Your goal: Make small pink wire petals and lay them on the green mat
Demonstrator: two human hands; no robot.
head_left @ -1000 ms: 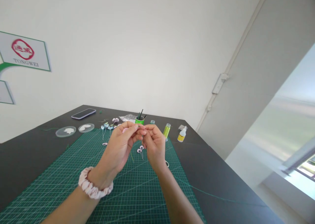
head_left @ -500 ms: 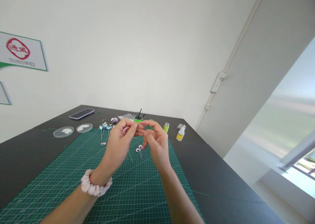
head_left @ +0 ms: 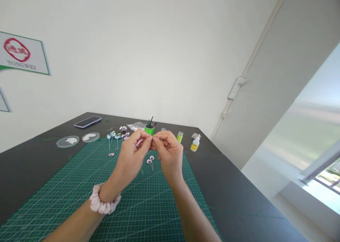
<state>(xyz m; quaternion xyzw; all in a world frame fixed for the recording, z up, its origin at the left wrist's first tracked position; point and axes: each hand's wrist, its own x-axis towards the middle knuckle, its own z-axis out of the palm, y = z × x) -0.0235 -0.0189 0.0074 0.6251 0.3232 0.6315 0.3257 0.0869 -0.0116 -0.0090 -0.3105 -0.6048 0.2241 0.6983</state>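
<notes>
My left hand, with a pale scrunchie round its wrist, is closed in a pinch on a small pink flower piece. Only a bit of pink shows between its fingers. My right hand is pinched too, its thumb and forefinger meeting the left fingertips; whatever it grips there is too small to make out. Below and between the hands, two pink flower pieces on thin stems lie on the green cutting mat. A single pink petal rests on the mat further left.
Blue leaf shapes on wires and purple flowers lie behind the left hand. Beyond are a green pot of tools, a green tube, a glue bottle, two shallow dishes with white stuff, and a phone.
My right forefinger and thumb have come together, and the right fingertips now touch the left ones. The left hand keeps its pinch and has shifted slightly to the right.
</notes>
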